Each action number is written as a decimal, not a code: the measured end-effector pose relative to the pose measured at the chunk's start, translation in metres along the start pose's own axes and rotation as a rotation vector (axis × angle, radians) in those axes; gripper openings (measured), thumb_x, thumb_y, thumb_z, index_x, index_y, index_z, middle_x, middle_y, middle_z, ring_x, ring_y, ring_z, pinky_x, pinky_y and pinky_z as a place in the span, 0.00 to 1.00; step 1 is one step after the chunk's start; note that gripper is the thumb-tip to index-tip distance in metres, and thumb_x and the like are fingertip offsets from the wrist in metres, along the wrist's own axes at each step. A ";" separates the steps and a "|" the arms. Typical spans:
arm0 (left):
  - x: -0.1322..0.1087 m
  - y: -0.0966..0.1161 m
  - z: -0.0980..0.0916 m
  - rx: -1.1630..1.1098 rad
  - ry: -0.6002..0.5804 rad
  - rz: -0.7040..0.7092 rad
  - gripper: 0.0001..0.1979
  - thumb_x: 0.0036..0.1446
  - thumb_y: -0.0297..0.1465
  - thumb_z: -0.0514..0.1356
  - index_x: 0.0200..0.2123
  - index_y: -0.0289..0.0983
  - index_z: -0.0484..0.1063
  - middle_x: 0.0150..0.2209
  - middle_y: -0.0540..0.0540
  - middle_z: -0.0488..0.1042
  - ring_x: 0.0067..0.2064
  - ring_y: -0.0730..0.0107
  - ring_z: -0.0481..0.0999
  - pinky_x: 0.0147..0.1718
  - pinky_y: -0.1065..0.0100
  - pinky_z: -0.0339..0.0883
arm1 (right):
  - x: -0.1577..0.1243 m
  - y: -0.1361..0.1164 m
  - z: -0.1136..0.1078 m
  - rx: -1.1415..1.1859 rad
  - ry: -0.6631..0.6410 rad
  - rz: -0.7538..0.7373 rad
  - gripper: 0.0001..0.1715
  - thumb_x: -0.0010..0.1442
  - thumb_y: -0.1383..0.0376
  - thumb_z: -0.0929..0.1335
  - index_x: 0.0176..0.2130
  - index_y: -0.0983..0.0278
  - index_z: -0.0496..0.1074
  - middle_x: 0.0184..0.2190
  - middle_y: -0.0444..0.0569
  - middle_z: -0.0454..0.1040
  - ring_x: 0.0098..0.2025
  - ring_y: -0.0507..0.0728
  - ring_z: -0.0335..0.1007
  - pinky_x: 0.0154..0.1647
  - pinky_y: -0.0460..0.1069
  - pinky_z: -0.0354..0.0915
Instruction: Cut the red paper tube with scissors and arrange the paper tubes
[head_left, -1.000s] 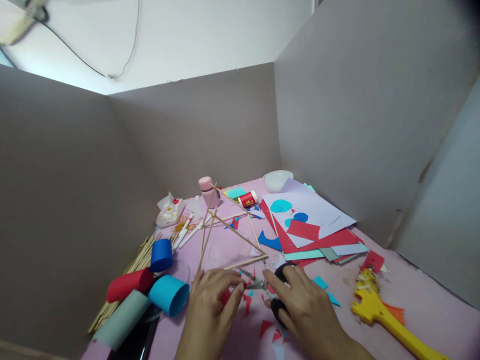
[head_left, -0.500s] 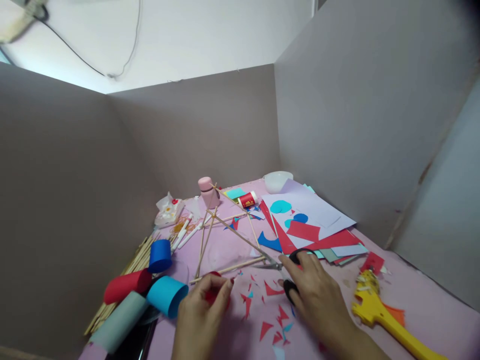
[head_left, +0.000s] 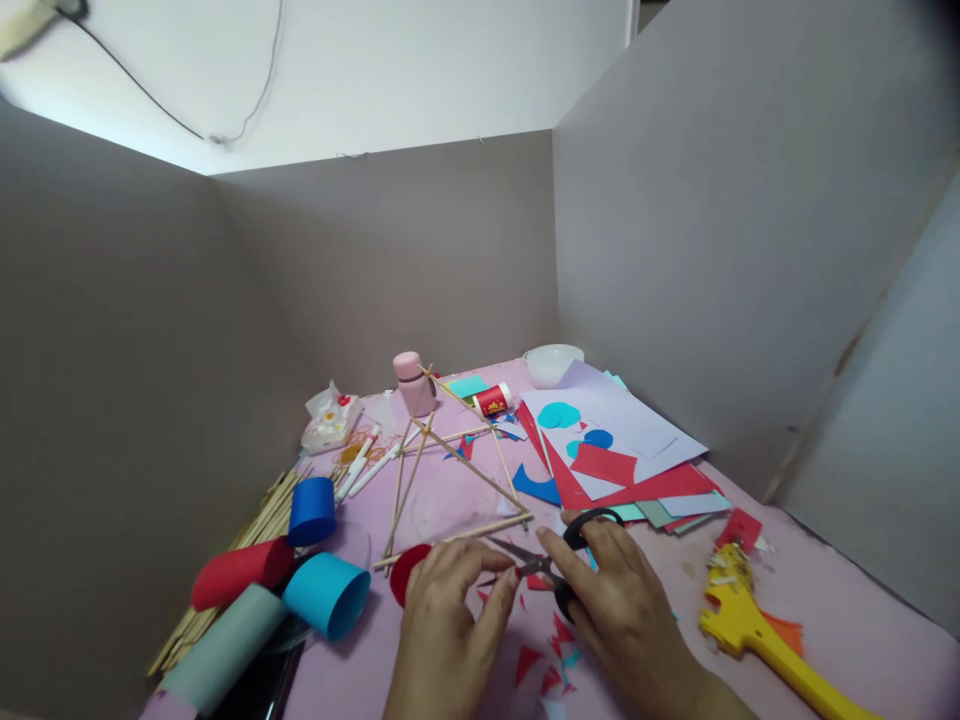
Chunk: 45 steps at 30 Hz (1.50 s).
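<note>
My left hand pinches a piece of red paper, whose rounded edge shows left of the knuckles; the rest is hidden behind the fingers. My right hand has its fingers through the black handles of a pair of scissors. Their blades are spread and point left, right at my left fingertips. Whether they touch the paper, I cannot tell. Just beyond my hands stands a frame of thin wooden sticks. Small red and blue paper scraps lie below the scissors.
Rolled paper tubes and a bundle of sticks lie at left. Coloured paper sheets are stacked at right, near a yellow glue gun. A pink bottle and white bowl stand at the back. Grey panels surround the table.
My left hand has moved right with the red paper, up to the scissors. The scissor blades are now spread wider. The view has shifted slightly.
</note>
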<state>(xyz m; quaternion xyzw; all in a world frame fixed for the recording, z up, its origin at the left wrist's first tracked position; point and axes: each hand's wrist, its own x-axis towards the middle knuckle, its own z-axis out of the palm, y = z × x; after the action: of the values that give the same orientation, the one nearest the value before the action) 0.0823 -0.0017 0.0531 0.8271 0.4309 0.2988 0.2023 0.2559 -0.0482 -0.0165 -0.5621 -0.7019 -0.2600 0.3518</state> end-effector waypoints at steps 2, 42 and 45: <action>0.001 0.000 0.002 -0.052 -0.023 -0.022 0.11 0.58 0.36 0.55 0.27 0.41 0.73 0.32 0.47 0.78 0.38 0.60 0.75 0.42 0.61 0.64 | 0.002 -0.002 -0.002 0.011 0.026 -0.003 0.29 0.54 0.79 0.59 0.52 0.62 0.67 0.42 0.56 0.70 0.45 0.63 0.65 0.44 0.56 0.66; -0.018 -0.076 -0.036 -0.132 0.028 -0.354 0.15 0.57 0.37 0.52 0.37 0.35 0.75 0.33 0.43 0.78 0.36 0.59 0.76 0.35 0.65 0.68 | -0.024 -0.017 0.036 1.039 -0.332 0.798 0.22 0.54 0.58 0.71 0.48 0.60 0.69 0.43 0.52 0.72 0.45 0.59 0.70 0.47 0.52 0.66; -0.034 -0.073 -0.017 -0.429 0.145 -0.398 0.16 0.53 0.43 0.58 0.38 0.37 0.76 0.35 0.44 0.78 0.37 0.60 0.76 0.34 0.68 0.69 | -0.020 -0.029 0.034 1.395 -0.345 0.928 0.22 0.53 0.54 0.72 0.45 0.60 0.68 0.35 0.48 0.71 0.36 0.56 0.71 0.38 0.49 0.67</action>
<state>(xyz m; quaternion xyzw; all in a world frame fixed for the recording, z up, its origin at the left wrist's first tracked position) 0.0125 0.0115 0.0117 0.6414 0.5249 0.3955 0.3957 0.2228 -0.0410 -0.0528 -0.4793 -0.4442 0.4910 0.5761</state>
